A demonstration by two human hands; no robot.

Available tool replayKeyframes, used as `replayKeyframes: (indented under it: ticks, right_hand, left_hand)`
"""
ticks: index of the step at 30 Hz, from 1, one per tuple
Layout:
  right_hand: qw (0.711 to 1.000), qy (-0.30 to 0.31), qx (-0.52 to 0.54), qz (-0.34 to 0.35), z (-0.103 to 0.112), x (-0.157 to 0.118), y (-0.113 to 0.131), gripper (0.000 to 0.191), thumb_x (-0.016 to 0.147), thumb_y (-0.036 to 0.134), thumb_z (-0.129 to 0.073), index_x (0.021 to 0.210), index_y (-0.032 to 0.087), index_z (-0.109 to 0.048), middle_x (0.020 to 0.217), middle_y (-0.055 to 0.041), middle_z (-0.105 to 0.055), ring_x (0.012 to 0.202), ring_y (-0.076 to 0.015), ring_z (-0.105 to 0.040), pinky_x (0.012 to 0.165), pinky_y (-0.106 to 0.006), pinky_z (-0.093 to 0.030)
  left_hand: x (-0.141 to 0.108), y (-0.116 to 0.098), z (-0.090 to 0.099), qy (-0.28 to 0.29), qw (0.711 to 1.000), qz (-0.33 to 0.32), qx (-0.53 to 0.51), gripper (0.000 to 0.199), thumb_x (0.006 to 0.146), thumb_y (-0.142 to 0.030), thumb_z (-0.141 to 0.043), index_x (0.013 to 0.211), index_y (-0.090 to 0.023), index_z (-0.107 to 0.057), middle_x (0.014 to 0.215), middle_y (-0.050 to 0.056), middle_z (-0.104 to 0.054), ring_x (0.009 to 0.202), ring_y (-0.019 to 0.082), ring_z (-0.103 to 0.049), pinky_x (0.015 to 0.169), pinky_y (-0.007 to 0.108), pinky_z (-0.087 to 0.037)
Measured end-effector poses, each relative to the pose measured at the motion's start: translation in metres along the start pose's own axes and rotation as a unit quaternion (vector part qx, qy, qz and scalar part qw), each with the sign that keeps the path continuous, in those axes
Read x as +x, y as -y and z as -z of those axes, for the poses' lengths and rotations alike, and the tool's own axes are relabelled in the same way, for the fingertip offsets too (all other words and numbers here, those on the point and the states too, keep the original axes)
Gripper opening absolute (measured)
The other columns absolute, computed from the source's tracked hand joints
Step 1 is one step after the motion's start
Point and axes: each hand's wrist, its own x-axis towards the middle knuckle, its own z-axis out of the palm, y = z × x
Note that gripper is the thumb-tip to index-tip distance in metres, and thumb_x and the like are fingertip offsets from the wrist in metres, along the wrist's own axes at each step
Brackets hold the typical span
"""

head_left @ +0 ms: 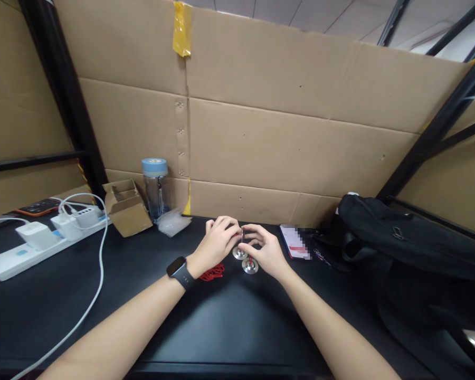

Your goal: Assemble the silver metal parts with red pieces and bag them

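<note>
My left hand (220,240), with a dark watch on its wrist, has its fingers curled against a thin silver disc (243,235) seen edge-on. From the other side my right hand (262,247) pinches the same disc between thumb and fingers. Just below the fingers are two small silver cymbals, one (239,253) by the left fingertips and the other (250,266) lower, with red cord (250,259) at its centre. A loose heap of red cord (212,273) lies on the black table (221,327), partly behind my left wrist. The left fingertips are partly hidden.
To the left are a white power strip (8,261) with chargers and a cable, an open cardboard box (130,214), a blue-lidded bottle (155,184) and a plastic bag (173,222). A phone (295,241) and a black backpack (396,237) lie right. Cardboard walls (261,142) stand behind.
</note>
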Motion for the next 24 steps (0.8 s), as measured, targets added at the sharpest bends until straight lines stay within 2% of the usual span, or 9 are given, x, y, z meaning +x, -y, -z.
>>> replayKeyframes:
  ticks: [13,18,24]
  right_hand:
    - [0.994,-0.013,0.091,-0.064,-0.006,-0.001,-0.003,0.048,0.074,0.041,-0.083,0.113,0.020,-0.064,0.109,-0.0088,-0.072,0.095,-0.0235,-0.074,0.084,-0.036,-0.064]
    - [0.992,-0.013,0.106,-0.066,-0.008,-0.001,-0.009,0.052,0.069,0.037,-0.088,0.111,0.022,-0.063,0.119,-0.0092,-0.068,0.095,-0.0235,-0.075,0.087,-0.038,-0.063]
    - [0.989,-0.030,0.129,-0.059,-0.008,-0.002,-0.015,0.053,0.063,0.037,-0.091,0.100,0.023,-0.054,0.123,-0.0089,-0.068,0.096,-0.0260,-0.076,0.088,-0.043,-0.063]
  left_hand:
    - [-0.001,0.001,-0.002,-0.012,1.000,-0.006,0.009,0.016,0.102,-0.028,-0.051,0.104,-0.026,-0.067,0.121,0.007,-0.063,0.118,0.025,-0.049,0.088,0.041,-0.032]
    - [0.000,-0.001,-0.006,-0.020,0.998,0.037,-0.035,0.012,0.099,-0.026,-0.055,0.098,-0.024,-0.067,0.117,0.005,-0.062,0.115,0.024,-0.050,0.090,0.040,-0.033]
    - [0.002,0.000,-0.007,-0.003,0.992,0.078,-0.094,0.013,0.096,-0.032,-0.059,0.093,-0.026,-0.070,0.114,0.005,-0.062,0.112,0.025,-0.052,0.093,0.041,-0.037]
